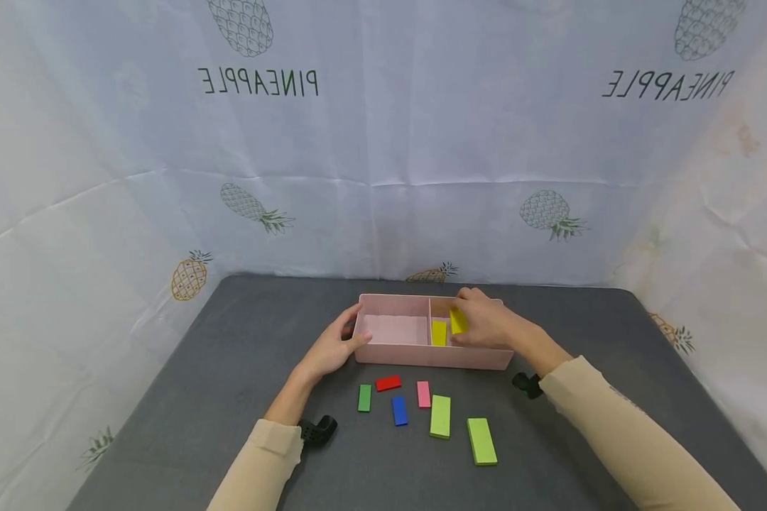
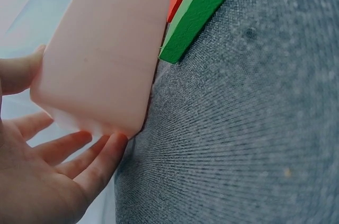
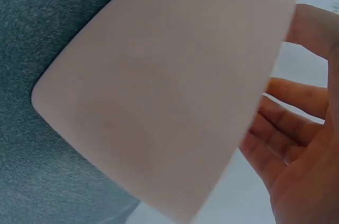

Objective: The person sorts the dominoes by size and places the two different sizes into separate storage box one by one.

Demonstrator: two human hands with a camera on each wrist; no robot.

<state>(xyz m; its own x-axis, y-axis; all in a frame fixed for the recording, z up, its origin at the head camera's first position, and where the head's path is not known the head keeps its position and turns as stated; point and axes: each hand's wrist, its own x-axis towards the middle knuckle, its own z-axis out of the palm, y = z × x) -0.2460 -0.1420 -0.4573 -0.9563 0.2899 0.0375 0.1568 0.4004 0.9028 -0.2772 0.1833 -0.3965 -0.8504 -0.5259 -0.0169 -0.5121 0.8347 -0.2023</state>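
A pink two-compartment box (image 1: 422, 355) stands on the table, its divider right of the middle. My left hand (image 1: 329, 348) grips the box's left end, thumb on the front rim; in the left wrist view the fingers of that hand (image 2: 58, 176) press against the end wall. My right hand (image 1: 488, 323) reaches into the right compartment and holds a yellow block (image 1: 458, 321), partly hidden by the fingers. Beside it, a second yellow block (image 1: 439, 333) sits near the divider. In the right wrist view the box wall (image 3: 159, 81) hides the fingertips.
In front of the box lie a green block (image 1: 364, 398), a red block (image 1: 388, 383), a blue block (image 1: 399, 411), a pink block (image 1: 424, 394) and two larger lime-green blocks, one nearer the box (image 1: 440, 416), the other farther right (image 1: 482, 441). A pineapple-print cloth (image 1: 396, 142) hangs behind the table.
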